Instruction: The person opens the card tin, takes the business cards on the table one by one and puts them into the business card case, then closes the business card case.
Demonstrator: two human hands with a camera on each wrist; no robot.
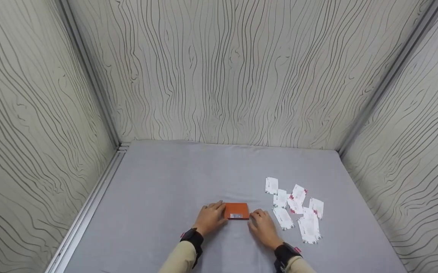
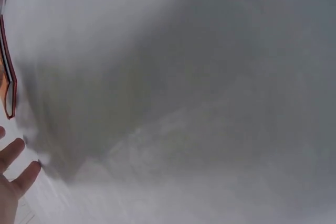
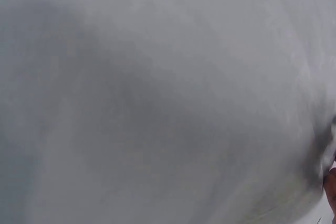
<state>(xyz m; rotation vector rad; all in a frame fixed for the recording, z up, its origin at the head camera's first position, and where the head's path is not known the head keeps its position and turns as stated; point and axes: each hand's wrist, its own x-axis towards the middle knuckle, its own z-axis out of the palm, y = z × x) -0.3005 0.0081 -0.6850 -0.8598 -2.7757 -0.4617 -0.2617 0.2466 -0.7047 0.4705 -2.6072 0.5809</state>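
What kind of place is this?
Likely a small purpose-built work booth: wood-grain-patterned walls on three sides, grey corner posts, and a grey cloth-covered surface between them.

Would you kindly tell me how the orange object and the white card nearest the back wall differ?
The orange object is larger and visibly thicker, while the white card looks thin. The orange object's long side runs left to right; the card's runs roughly front to back. The orange object lies between the left hand and right hand; the card lies apart from both. Both are rectangular and rest on the grey cloth.
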